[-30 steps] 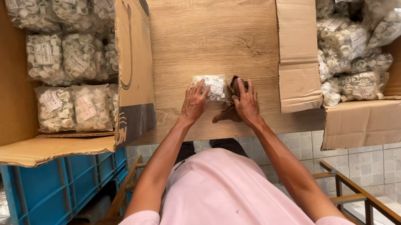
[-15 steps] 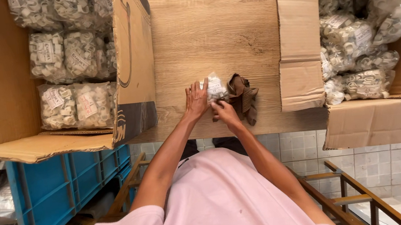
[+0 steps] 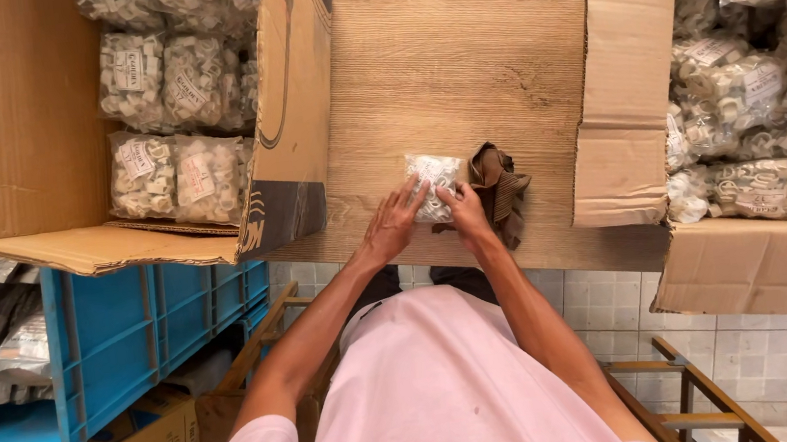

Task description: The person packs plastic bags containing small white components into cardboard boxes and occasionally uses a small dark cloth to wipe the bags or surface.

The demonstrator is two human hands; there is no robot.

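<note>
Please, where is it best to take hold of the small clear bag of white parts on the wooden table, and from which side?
Probably by its far end, coming from above. The small clear bag lies flat on the wooden table; the left hand and right hand cover its near edge, and a brown cloth crowds its right side.

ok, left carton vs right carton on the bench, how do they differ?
The left carton holds clear bags in flat, neat rows; in the right carton the bags lie heaped and crumpled. The left carton's inner flap carries dark print; the right carton's flaps look plain brown. The left carton hangs over a blue crate, the right over tiled floor. Both are open brown cardboard holding bags of small white parts.
</note>
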